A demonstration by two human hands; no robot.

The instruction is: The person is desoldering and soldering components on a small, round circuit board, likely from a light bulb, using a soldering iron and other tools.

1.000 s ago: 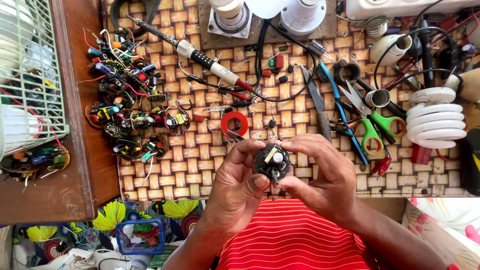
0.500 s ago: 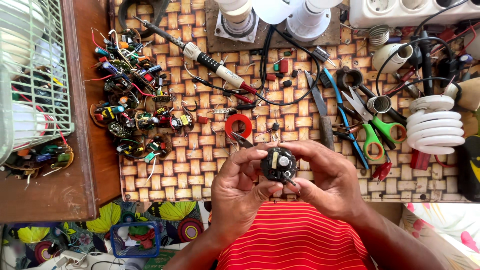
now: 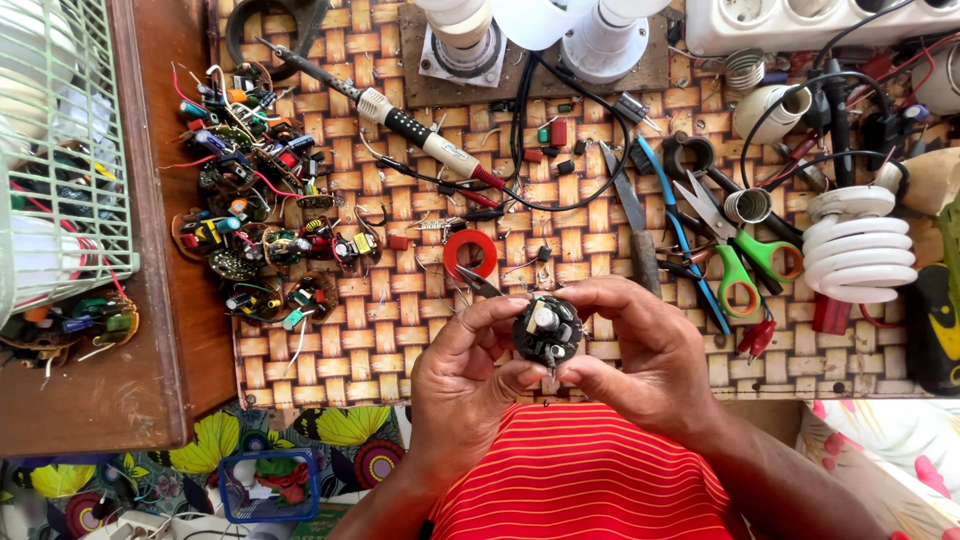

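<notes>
A small round dark circuit board (image 3: 547,330) with a pale capacitor on top is pinched between both hands near the front edge of the woven mat (image 3: 390,330). My left hand (image 3: 468,385) grips its left rim with thumb and fingertips. My right hand (image 3: 642,355) curls over its right and top side. Thin tweezers (image 3: 480,284) poke out from the left hand's fingers toward a red tape roll (image 3: 470,253).
A heap of small circuit boards (image 3: 255,215) lies at mat left. A soldering iron (image 3: 400,122), pliers (image 3: 680,235), green-handled scissors (image 3: 745,250) and a white spiral lamp (image 3: 858,245) lie beyond. A wire cage (image 3: 60,150) stands far left.
Both hands keep hold of the board and have shifted slightly; the board has been turned a little between the fingers.
</notes>
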